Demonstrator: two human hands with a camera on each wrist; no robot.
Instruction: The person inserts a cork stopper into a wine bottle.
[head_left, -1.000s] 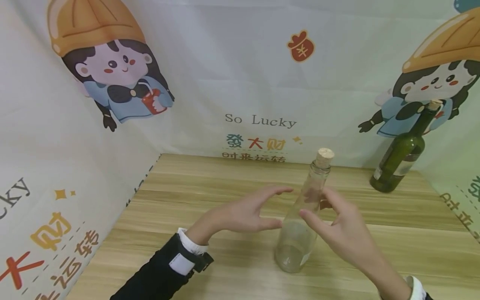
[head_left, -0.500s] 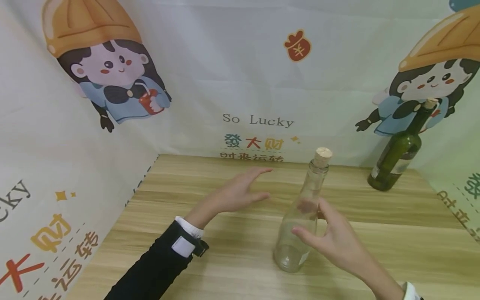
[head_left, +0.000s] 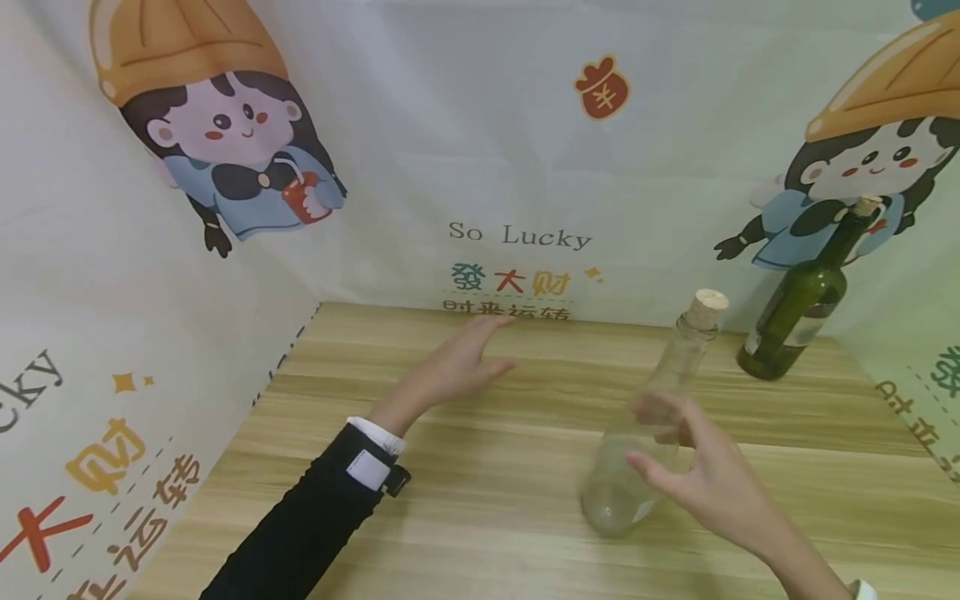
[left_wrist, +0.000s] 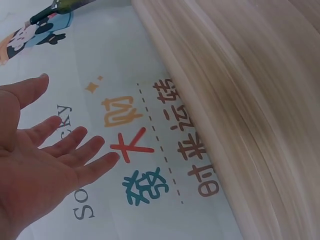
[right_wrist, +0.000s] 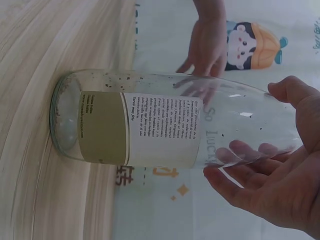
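Note:
A clear glass bottle (head_left: 622,475), with a cork (head_left: 707,308) in its neck, leans slightly to the right in the head view. My right hand (head_left: 716,483) grips its upper body, thumb on the near side and fingers round the back. The right wrist view shows the bottle's printed label (right_wrist: 142,129) and its base right at the wooden tabletop. Off to the left, my left hand (head_left: 446,371) holds nothing; its fingers are spread and relaxed, as the left wrist view also shows.
A dark green wine bottle (head_left: 797,312), also corked, stands at the back right of the wooden table (head_left: 480,500). A white printed cloth (head_left: 465,150) rises behind the table and along its left and right sides.
My right hand has moved the clear bottle to the right, toward the green one. My left hand has drawn away from the bottle, going left and back toward the cloth.

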